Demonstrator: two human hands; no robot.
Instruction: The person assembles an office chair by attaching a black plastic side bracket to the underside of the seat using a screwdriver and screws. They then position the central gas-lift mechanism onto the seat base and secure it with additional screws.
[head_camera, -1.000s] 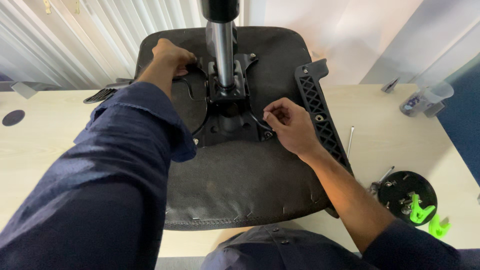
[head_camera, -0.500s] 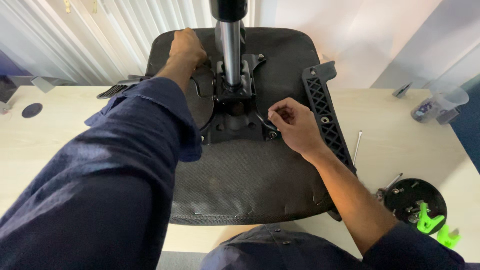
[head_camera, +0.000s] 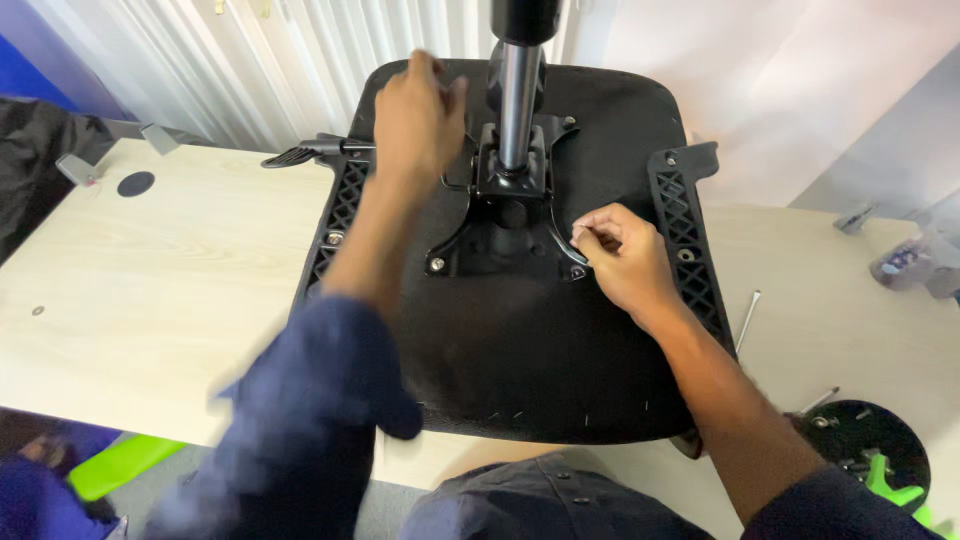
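An upturned black chair seat lies on a pale wooden table. A black metal mechanism plate with an upright chrome gas cylinder sits on the seat. My left hand hovers at the plate's far left corner, fingers curled and blurred, and I cannot tell whether it grips anything. My right hand pinches a small metal part at the plate's near right corner. A bolt head shows in the near left corner.
Black lattice armrest brackets run along the seat's left and right edges, and a lever sticks out left. A thin metal tool lies on the table at right. A round black tray holds small parts and a green piece.
My left hand has lifted off the far side of the plate and come nearer. My view has shifted left. My right hand stays at the same corner.
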